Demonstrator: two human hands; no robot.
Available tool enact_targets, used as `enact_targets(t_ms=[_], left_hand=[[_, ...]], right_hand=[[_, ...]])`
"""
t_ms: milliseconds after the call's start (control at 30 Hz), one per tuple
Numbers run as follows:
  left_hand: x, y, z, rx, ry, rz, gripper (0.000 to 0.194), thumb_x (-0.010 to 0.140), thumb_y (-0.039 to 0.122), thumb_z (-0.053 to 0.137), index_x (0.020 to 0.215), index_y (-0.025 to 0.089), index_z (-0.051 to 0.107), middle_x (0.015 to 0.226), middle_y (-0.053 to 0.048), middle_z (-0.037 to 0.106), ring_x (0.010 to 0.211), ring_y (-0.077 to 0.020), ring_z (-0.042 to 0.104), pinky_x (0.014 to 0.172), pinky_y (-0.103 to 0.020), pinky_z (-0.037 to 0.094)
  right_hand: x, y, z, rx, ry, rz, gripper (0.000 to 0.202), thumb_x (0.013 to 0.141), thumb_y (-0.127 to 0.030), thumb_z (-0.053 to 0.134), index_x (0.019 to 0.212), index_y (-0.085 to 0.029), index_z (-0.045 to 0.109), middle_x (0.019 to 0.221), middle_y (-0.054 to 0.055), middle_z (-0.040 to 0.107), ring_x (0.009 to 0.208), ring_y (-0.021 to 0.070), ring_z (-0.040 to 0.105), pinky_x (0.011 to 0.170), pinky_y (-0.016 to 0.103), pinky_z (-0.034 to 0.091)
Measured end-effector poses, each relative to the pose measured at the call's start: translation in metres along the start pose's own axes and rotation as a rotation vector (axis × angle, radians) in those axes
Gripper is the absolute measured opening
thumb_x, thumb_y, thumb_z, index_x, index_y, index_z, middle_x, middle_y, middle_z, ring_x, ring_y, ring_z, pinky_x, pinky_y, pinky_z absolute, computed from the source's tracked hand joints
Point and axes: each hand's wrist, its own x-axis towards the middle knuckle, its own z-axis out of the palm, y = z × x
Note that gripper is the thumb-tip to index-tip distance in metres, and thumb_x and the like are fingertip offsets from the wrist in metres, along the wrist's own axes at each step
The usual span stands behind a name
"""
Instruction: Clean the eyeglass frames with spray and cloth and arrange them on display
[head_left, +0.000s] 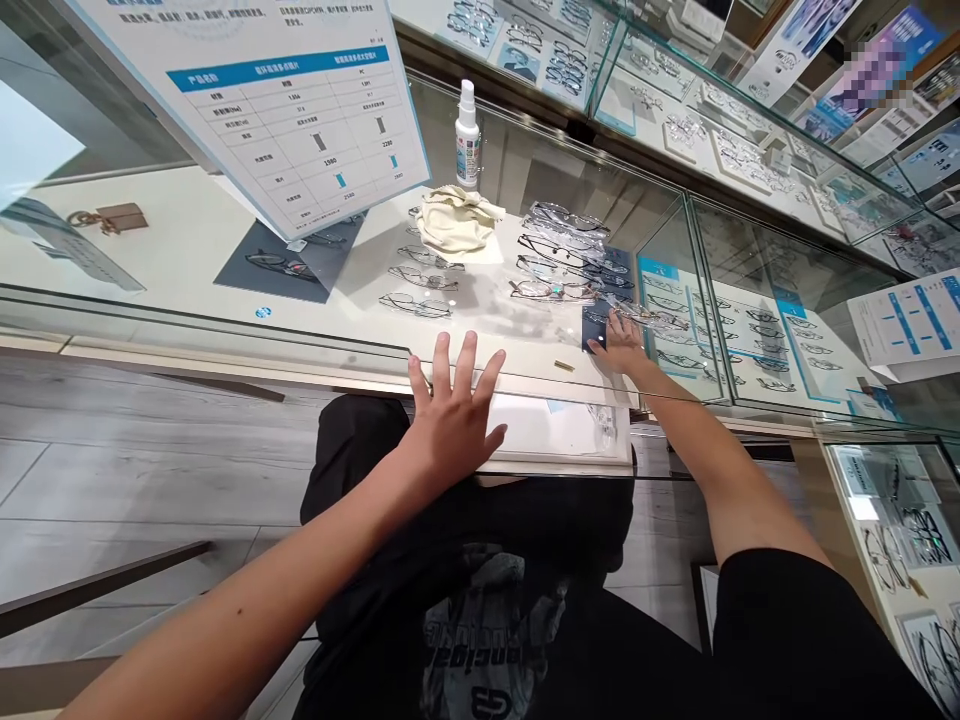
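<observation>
My left hand (454, 405) is spread with fingers apart at the front edge of the glass display counter (360, 350), over a white drawer or tray (555, 435). My right hand (621, 345) reaches forward on the glass, thumb apart and fingers stretched out, beside a pair of thin-framed eyeglasses (652, 318). Whether the fingertips touch that pair cannot be made out. Left of it lies a stack of eyeglasses (559, 290), several pairs deep. A crumpled cream cloth (457, 222) sits behind, with a white spray bottle (467, 140) upright at its back.
A printed sign (300, 120) leans over the counter at left. More eyeglasses (420, 305) lie in rows below the cloth. A small gold-coloured piece (564, 366) is near the front edge. Glass cases (757, 330) with frames stand to the right, and a second sign (911, 320) at far right.
</observation>
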Motion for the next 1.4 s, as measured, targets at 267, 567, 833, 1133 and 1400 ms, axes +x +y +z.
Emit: enact_targets(t_ms=[267, 567, 833, 1133, 1400], left_hand=[[0.001, -0.002, 0.004, -0.011, 0.013, -0.013, 0.102, 0.088, 0.041, 0.083, 0.176, 0.016, 0.036, 0.185, -0.029, 0.015, 0.169, -0.0624, 0.004, 0.124, -0.094, 0.007], [0.001, -0.005, 0.007, -0.001, 0.022, -0.004, 0.103, 0.087, 0.043, 0.084, 0.176, 0.017, 0.038, 0.185, -0.028, 0.015, 0.170, -0.0622, 0.006, 0.125, -0.093, 0.008], [0.001, -0.001, 0.001, -0.002, 0.016, -0.010, 0.103, 0.086, 0.041, 0.085, 0.175, 0.016, 0.040, 0.185, -0.028, 0.015, 0.170, -0.0613, 0.006, 0.126, -0.092, 0.008], [-0.001, -0.004, 0.002, -0.011, 0.033, -0.018, 0.100, 0.088, 0.041, 0.083, 0.175, 0.017, 0.039, 0.186, -0.026, 0.015, 0.171, -0.0590, 0.006, 0.127, -0.090, 0.008], [-0.003, -0.004, 0.001, 0.019, 0.032, -0.016, 0.094, 0.093, 0.044, 0.077, 0.175, 0.017, 0.039, 0.186, -0.026, 0.017, 0.171, -0.0583, 0.009, 0.128, -0.088, 0.008]], right_hand=[[0.002, 0.001, -0.004, 0.000, -0.075, 0.061, 0.099, 0.107, -0.071, 0.015, 0.178, -0.004, 0.021, 0.188, 0.022, 0.016, 0.171, 0.0425, 0.022, 0.139, 0.058, 0.018], [-0.028, -0.026, -0.047, 0.006, -0.065, 0.047, 0.079, 0.112, -0.057, 0.018, 0.165, -0.005, 0.045, 0.175, 0.030, 0.042, 0.162, 0.0449, 0.037, 0.133, 0.060, 0.026], [-0.094, -0.135, -0.097, 0.096, -0.275, -0.418, 0.045, 0.113, -0.049, 0.046, 0.118, -0.017, 0.076, 0.131, 0.016, 0.076, 0.110, 0.0259, 0.072, 0.090, 0.031, 0.048], [-0.165, -0.137, -0.169, 0.431, -0.595, -0.802, 0.036, 0.105, -0.054, 0.067, 0.098, -0.020, 0.074, 0.078, 0.000, 0.067, 0.070, 0.0153, 0.054, 0.066, 0.029, 0.034], [-0.166, -0.018, -0.212, 1.014, 0.348, -0.486, 0.064, 0.101, -0.076, 0.061, 0.073, -0.020, 0.069, 0.064, -0.001, 0.053, 0.060, 0.0131, 0.042, 0.062, 0.031, 0.031]])
